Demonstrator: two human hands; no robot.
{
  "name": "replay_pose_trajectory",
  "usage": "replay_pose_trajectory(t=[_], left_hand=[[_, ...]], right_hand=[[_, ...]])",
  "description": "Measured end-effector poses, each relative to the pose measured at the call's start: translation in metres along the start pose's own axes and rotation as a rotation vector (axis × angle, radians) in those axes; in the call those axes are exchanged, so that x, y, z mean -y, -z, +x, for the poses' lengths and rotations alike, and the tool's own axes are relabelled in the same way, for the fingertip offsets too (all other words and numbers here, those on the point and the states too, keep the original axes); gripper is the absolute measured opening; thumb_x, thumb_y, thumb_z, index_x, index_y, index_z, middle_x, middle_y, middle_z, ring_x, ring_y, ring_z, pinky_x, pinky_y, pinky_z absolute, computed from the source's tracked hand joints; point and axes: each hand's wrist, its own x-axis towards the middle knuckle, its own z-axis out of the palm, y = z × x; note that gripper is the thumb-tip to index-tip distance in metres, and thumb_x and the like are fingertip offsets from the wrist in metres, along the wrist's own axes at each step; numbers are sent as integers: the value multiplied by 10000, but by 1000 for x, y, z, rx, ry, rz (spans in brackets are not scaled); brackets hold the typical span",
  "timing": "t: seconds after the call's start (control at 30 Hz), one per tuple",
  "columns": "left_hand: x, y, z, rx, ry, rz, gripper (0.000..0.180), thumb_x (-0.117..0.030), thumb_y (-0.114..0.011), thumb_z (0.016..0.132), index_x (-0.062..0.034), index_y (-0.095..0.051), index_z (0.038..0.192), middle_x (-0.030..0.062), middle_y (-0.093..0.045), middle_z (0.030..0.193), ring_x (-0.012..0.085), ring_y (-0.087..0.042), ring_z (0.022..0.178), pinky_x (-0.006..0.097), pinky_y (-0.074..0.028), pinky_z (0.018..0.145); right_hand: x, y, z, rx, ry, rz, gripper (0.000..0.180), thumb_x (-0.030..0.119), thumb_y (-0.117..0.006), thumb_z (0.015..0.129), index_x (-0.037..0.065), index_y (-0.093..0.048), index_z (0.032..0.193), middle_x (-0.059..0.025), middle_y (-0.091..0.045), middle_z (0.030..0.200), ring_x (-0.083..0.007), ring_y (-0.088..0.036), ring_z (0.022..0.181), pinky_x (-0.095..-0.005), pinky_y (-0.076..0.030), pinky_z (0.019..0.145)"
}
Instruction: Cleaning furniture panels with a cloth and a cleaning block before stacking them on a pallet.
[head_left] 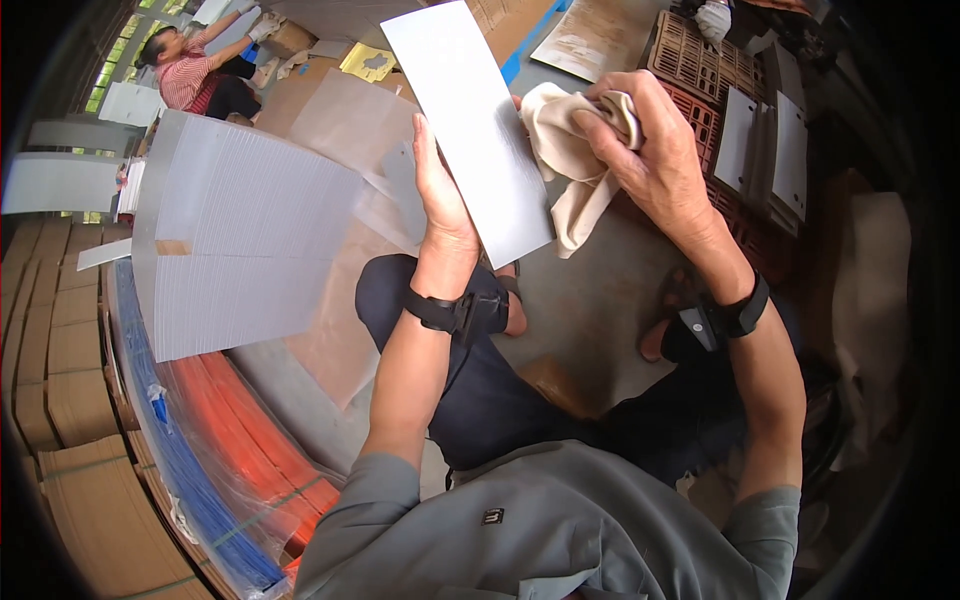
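Observation:
A long white flat panel (470, 130) stands tilted in front of me, its surface bright with reflected light. My left hand (443, 200) supports it along its left edge, thumb upright on the near side, the other fingers hidden behind the panel. A crumpled cream cloth (570, 140) is bunched in my right hand (655, 150), with a loose end hanging down beside the panel's right edge. Whether the cloth touches the panel I cannot tell. To the left stands a big stack of similar pale grey-white panels (250, 240).
Orange (250, 440) and blue (180, 480) wrapped bundles lie at lower left, beside strapped cardboard stacks (90, 500). Brown plastic crates (705, 60) and leaning white panels (760, 150) stand at right. A co-worker (205, 70) in a striped top sits at far left.

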Motion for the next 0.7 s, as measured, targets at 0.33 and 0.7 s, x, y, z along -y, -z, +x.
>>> replay_pose_trajectory(t=[0.33,0.7], left_hand=[[6,16,29,-159,-17,-94,823,-690,-313,981,69,-532,1209,171,-615,1058,303,-604,945,435,-513,853],[17,14,24,-310,-55,-157,642,-644,-483,968,-29,-524,1146,125,-573,979,255,-589,911,454,-515,880]], right_hand=[[28,-48,-69,929,273,195,267,224,-718,867,14,-571,944,-139,-633,863,-353,-675,802,-463,-559,721],[5,-22,-56,428,32,-189,729,312,-814,795,99,-435,1380,-164,-508,1258,-363,-645,957,-433,-552,793]])
